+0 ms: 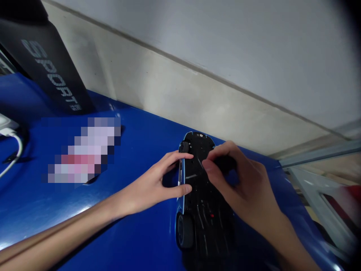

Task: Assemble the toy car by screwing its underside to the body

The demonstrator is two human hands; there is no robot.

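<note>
A toy car (197, 195) lies upside down on the blue table, its black underside facing up and light-blue bodywork showing along the left edge. One front wheel and one rear wheel (185, 230) are visible on that side. My left hand (158, 184) steadies the car, thumb and forefinger resting over its left edge. Above the car's right half, my right hand (239, 177) is closed in a pinch. Whatever sits between those fingertips, if anything, is too small or hidden to make out. The right side of the car is partly covered by this hand.
A tall black bottle (47, 64) marked "SPORT" stands at the back left. Near it lies a pixelated oblong item (87, 150). A white cable (18, 145) curves at the left edge. The wall (158, 82) borders the blue tabletop (135, 229); a grey metal frame (321, 154) is at right.
</note>
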